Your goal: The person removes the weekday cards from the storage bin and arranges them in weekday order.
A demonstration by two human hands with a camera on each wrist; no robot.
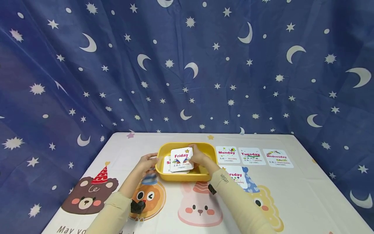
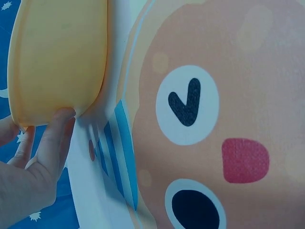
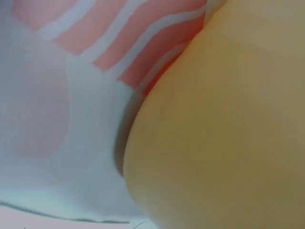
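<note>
My left hand [image 1: 147, 163] holds the left end of a yellow tray [image 1: 187, 177], fingers and thumb at its edge in the left wrist view. With my right hand [image 1: 200, 157], reaching over the tray, I pinch a white card printed "Friday" [image 1: 179, 159] by its right side. The card is tilted up, facing the head camera. Behind it, in the tray, lies another card starting with "Sa" [image 1: 166, 167], mostly covered. The right wrist view is filled by the tray's yellow side [image 3: 214, 124], and the hand itself is hidden there.
Right of the tray, cards for Monday [image 1: 228, 158], Tuesday [image 1: 252, 159] and Wednesday [image 1: 277, 161] lie in a row. A Thursday card [image 1: 238, 182] lies below Monday, partly under my right sleeve [image 1: 236, 198]. A blue star-and-moon curtain [image 1: 187, 97] hangs behind the table.
</note>
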